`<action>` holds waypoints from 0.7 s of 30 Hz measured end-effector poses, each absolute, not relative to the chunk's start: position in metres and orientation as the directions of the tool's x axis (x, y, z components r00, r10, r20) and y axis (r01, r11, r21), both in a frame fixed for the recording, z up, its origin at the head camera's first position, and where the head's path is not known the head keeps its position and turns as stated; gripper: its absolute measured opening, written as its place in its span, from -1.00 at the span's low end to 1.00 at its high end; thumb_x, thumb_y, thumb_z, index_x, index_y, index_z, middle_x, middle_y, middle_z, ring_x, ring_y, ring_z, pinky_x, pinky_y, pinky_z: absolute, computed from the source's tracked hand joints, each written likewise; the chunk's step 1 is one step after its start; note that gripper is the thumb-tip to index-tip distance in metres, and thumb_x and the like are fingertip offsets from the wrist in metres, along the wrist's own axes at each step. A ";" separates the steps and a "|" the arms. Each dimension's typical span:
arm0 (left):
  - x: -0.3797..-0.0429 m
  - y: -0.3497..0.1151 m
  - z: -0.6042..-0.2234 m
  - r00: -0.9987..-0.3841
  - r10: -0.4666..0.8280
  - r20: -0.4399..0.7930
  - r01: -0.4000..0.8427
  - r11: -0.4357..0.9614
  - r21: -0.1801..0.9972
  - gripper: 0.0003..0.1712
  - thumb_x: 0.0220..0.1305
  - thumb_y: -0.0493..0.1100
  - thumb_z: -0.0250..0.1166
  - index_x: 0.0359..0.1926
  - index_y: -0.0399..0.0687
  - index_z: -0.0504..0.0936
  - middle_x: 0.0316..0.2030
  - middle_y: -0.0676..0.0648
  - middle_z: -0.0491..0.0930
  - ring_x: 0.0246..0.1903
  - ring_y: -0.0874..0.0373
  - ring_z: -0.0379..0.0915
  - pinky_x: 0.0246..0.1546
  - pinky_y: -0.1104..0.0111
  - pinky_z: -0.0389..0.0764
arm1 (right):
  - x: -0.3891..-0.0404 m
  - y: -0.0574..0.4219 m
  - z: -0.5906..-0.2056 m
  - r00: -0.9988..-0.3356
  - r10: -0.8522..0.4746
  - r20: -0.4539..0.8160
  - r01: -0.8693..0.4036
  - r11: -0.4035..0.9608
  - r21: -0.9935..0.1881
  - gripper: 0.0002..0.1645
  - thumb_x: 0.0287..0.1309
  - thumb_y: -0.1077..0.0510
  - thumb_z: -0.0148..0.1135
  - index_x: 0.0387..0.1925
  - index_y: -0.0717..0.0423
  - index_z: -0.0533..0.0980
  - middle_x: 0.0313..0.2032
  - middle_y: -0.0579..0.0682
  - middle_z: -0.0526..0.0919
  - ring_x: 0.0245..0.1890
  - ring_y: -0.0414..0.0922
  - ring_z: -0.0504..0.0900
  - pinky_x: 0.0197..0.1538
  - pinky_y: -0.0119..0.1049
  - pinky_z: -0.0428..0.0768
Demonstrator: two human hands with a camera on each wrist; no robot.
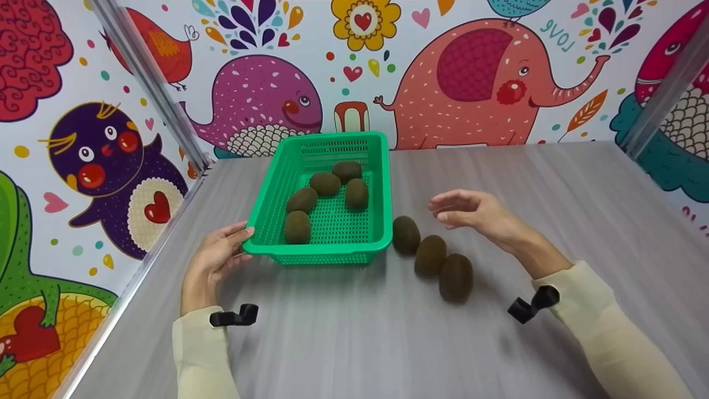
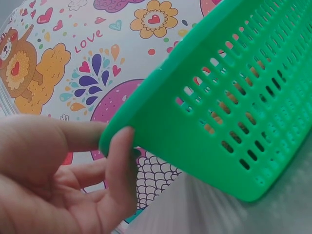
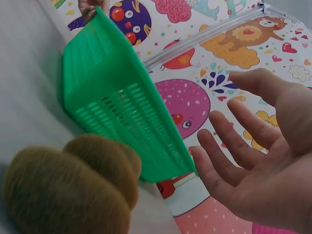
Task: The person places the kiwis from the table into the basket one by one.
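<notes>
A green plastic basket (image 1: 318, 249) stands on the table with several brown kiwis (image 1: 325, 184) inside. My left hand (image 1: 215, 259) holds the basket by its near left corner; in the left wrist view the thumb and fingers (image 2: 120, 168) pinch its rim. Just right of the basket, three more kiwis (image 1: 430, 256) lie in a slanting row on the table. Above and beyond that row, my right hand (image 1: 481, 215) hovers with relaxed fingers and nothing in them. The right wrist view has the loose kiwis (image 3: 63, 192) close by, below the right palm.
Grey wood-grain table top (image 1: 354, 332) runs under everything. At the back, a wall (image 1: 360, 61) with cartoon animals rises behind the basket, and a similar panel (image 1: 33, 221) closes the left side. Metal posts (image 1: 149, 77) stand at the corners.
</notes>
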State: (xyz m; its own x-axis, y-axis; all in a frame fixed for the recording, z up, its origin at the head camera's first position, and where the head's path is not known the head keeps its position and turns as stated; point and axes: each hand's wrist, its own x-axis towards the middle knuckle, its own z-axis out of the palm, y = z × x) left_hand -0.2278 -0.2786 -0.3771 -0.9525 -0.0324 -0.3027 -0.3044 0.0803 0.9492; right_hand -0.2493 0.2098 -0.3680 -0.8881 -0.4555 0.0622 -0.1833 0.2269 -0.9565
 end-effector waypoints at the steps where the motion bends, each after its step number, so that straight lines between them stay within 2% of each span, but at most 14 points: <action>1: -0.227 -0.279 -0.377 -0.952 -0.032 -0.304 -0.306 0.081 0.949 -0.25 0.49 -0.11 0.17 0.55 -0.22 0.10 -0.27 0.20 0.61 -0.37 0.38 0.57 -0.31 0.53 0.64 | -0.248 0.213 -0.370 -0.889 -0.453 0.059 -0.184 0.237 -0.954 -0.48 0.31 0.10 0.31 0.23 0.21 0.48 0.09 -0.10 0.67 0.06 -0.19 0.67 0.09 -0.33 0.66; 9: -0.227 -0.281 -0.379 -0.952 -0.027 -0.304 -0.305 0.076 0.949 -0.24 0.49 -0.12 0.17 0.55 -0.24 0.08 -0.30 0.20 0.61 -0.38 0.38 0.56 -0.32 0.54 0.63 | -0.239 0.234 -0.385 -0.890 -0.455 0.014 -0.178 0.318 -0.931 -0.49 0.29 0.08 0.32 0.24 0.09 0.51 0.16 -0.01 0.63 0.11 -0.27 0.63 0.11 -0.40 0.63; 16: -0.227 -0.279 -0.379 -0.951 -0.020 -0.308 -0.309 0.064 0.949 -0.24 0.49 -0.11 0.17 0.55 -0.24 0.08 -0.28 0.19 0.61 -0.37 0.39 0.56 -0.30 0.53 0.64 | -0.234 0.247 -0.401 -0.885 -0.465 -0.027 -0.173 0.382 -0.908 -0.48 0.26 0.06 0.36 0.23 0.03 0.52 0.25 0.20 0.54 0.25 0.04 0.55 0.11 -0.43 0.59; 18: -0.227 -0.279 -0.379 -0.951 -0.024 -0.308 -0.309 0.069 0.949 -0.24 0.49 -0.11 0.17 0.55 -0.24 0.08 -0.28 0.20 0.61 -0.37 0.39 0.57 -0.31 0.54 0.64 | -0.234 0.250 -0.404 -0.883 -0.468 -0.039 -0.164 0.386 -0.908 -0.45 0.25 0.06 0.37 0.24 0.07 0.52 0.27 0.27 0.51 0.25 0.08 0.54 0.11 -0.43 0.59; 21: -0.227 -0.278 -0.378 -0.952 -0.025 -0.304 -0.305 0.074 0.950 -0.23 0.48 -0.10 0.18 0.55 -0.23 0.08 -0.28 0.21 0.61 -0.38 0.40 0.57 -0.32 0.55 0.64 | -0.235 0.255 -0.409 -0.877 -0.477 -0.057 -0.156 0.396 -0.905 -0.42 0.24 0.07 0.38 0.26 0.13 0.50 0.27 0.28 0.51 0.27 0.15 0.53 0.12 -0.41 0.57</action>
